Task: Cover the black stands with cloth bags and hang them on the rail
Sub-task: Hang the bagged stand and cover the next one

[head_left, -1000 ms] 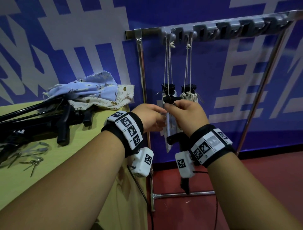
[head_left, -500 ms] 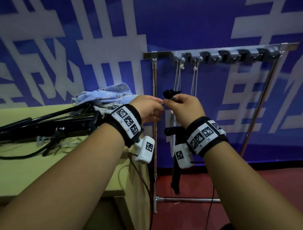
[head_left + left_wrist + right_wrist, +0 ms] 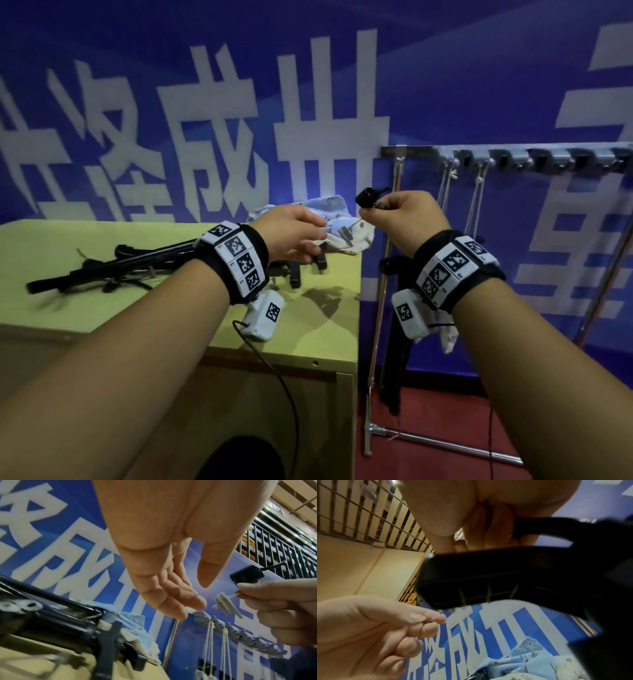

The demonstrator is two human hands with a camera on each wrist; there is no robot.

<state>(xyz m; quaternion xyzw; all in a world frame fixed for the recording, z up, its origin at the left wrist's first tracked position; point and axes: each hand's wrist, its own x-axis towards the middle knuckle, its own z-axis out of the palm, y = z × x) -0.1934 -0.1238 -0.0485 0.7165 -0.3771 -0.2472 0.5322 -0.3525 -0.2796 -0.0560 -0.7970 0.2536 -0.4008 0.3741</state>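
Note:
My right hand [image 3: 394, 216] grips the top of a bare black stand [image 3: 368, 198], whose legs [image 3: 394, 346] hang down beside the table. A small grey tag [image 3: 345, 234] dangles on a cord from the same fingers. In the right wrist view the stand [image 3: 505, 577] fills the frame under my right hand [image 3: 471, 534]. My left hand [image 3: 308, 236] hovers just left of it over the table corner, its fingers [image 3: 180, 599] relaxed and holding nothing. The rail [image 3: 513, 159] with grey hooks is at the upper right. Two string loops [image 3: 476, 205] hang from it; their bags are mostly hidden behind my right arm.
More black stands [image 3: 137, 263] lie on the yellow-green table [image 3: 102, 308], with a pile of cloth bags [image 3: 329, 212] at its far right corner. The rail frame's upright [image 3: 383, 291] and foot bar [image 3: 445, 442] stand right of the table on a red floor.
The stand has come up and away from the hanging bags toward the table corner. My left hand has let go and opened. The view has swung left.

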